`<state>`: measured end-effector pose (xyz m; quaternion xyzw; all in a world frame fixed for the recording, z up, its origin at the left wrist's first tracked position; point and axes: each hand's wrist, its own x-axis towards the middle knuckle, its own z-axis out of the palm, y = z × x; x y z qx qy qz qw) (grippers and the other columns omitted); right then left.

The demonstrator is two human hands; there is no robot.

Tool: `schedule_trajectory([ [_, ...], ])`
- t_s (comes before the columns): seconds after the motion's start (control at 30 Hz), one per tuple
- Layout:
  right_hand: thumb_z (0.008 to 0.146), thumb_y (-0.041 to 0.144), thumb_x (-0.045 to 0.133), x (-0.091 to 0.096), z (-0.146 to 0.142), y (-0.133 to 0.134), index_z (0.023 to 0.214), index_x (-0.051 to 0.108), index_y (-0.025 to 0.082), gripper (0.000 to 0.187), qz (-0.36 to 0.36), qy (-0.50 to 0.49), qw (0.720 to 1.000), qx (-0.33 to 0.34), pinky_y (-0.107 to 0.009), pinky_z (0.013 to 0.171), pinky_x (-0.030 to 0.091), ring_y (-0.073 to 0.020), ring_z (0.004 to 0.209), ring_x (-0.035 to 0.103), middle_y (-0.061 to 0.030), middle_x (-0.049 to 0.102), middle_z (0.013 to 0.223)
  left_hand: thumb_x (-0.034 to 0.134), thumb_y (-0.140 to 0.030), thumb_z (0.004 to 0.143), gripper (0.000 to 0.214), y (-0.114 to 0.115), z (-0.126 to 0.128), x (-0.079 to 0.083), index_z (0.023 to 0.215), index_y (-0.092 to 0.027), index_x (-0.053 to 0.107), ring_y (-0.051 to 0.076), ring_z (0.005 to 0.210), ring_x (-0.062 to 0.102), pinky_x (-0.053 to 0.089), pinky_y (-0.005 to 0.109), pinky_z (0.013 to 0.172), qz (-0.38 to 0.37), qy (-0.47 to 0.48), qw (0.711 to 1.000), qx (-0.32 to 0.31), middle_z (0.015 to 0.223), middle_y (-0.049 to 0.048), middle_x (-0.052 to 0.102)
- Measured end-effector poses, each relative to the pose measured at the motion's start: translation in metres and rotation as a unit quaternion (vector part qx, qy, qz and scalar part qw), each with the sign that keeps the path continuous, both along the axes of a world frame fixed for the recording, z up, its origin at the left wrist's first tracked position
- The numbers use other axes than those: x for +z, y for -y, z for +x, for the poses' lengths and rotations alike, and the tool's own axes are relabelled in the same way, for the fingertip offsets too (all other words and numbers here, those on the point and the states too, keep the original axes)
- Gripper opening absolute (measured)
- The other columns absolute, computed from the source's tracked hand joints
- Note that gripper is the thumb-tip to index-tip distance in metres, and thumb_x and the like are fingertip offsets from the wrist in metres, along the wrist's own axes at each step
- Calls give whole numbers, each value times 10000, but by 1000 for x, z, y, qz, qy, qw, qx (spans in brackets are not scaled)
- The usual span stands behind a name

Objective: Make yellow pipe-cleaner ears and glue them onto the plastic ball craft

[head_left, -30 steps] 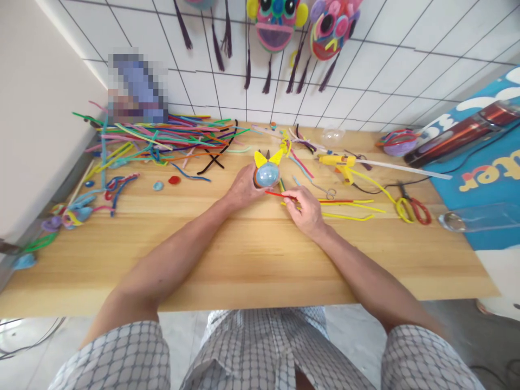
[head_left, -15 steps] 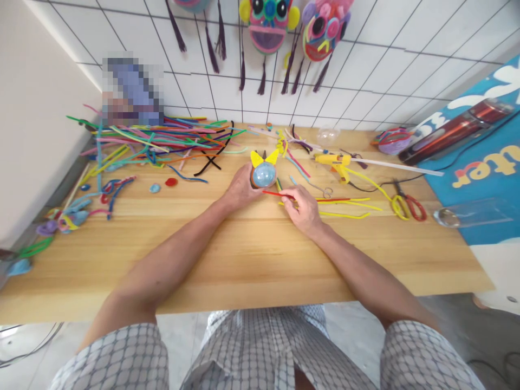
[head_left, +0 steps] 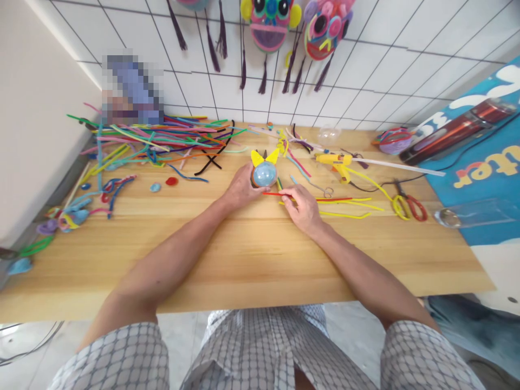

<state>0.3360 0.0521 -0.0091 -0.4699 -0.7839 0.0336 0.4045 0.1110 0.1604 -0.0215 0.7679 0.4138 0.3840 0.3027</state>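
My left hand (head_left: 240,188) is closed round the lower left side of a small light-blue ball (head_left: 265,175) with two yellow pointed ears (head_left: 257,157) on top. Just below the ball, a red pipe cleaner (head_left: 273,193) runs sideways, its left end near my left fingertips. The fingers of my right hand (head_left: 300,208) pinch this red pipe cleaner. Several yellow pipe cleaners (head_left: 345,215) lie on the table to the right of that hand, along with a red one.
A heap of coloured pipe cleaners (head_left: 174,138) spreads at the back left. A yellow glue gun (head_left: 335,161), scissors (head_left: 408,206), a clear container (head_left: 475,212) and a red thermos (head_left: 459,130) lie to the right. Decorated masks (head_left: 270,27) hang on the tiled wall.
My hands, the ball and the red pipe cleaner stay almost in place. Dark blue fabric, seemingly clothing, has come into view at the lower right, beyond the table edge.
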Motion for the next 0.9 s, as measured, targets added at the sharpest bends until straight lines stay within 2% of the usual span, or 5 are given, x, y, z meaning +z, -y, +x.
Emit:
schedule_trajectory([
  [0.37, 1082, 297, 591, -3, 2, -2, 1142, 736, 248, 164, -2, 33, 999, -19, -444, 898, 552, -283, 1002, 722, -82, 794, 1039, 906, -366, 735, 597, 4, -1, 6, 1228, -199, 611, 351, 1166, 700, 559, 522, 1062, -3, 2, 1000, -11, 1228, 125, 728],
  [0.57, 1058, 307, 594, 6, 1, 1, 1108, 748, 261, 169, -36, -1, 999, -32, -466, 952, 563, -290, 1029, 727, -86, 805, 1060, 940, -383, 702, 626, 1, -3, 5, 1211, -204, 622, 343, 1177, 683, 545, 519, 1078, -3, 13, 1000, -16, 1248, 121, 709],
  [0.73, 1010, 313, 595, 30, 17, -10, 1011, 755, 241, 175, -119, -71, 982, -129, -425, 924, 571, -261, 961, 731, -72, 808, 1041, 957, -419, 678, 653, 1, -4, 7, 1196, -196, 627, 348, 1184, 688, 543, 516, 1077, -26, 34, 999, -12, 1233, 114, 724],
  [0.83, 969, 300, 631, 47, 42, -19, 950, 780, 221, 170, -207, 10, 958, -197, -404, 875, 552, -266, 914, 725, -80, 808, 989, 952, -427, 682, 637, 1, -3, 9, 1181, -196, 631, 326, 1138, 694, 553, 487, 1047, -31, 41, 998, -20, 1195, 97, 729],
  [0.9, 964, 308, 649, 56, 64, -20, 974, 806, 212, 184, -232, 85, 936, -251, -415, 889, 537, -296, 962, 730, -104, 815, 1009, 949, -441, 687, 627, 2, -3, 10, 1172, -196, 636, 314, 1110, 694, 556, 471, 1027, -30, 44, 998, -26, 1174, 88, 729],
])
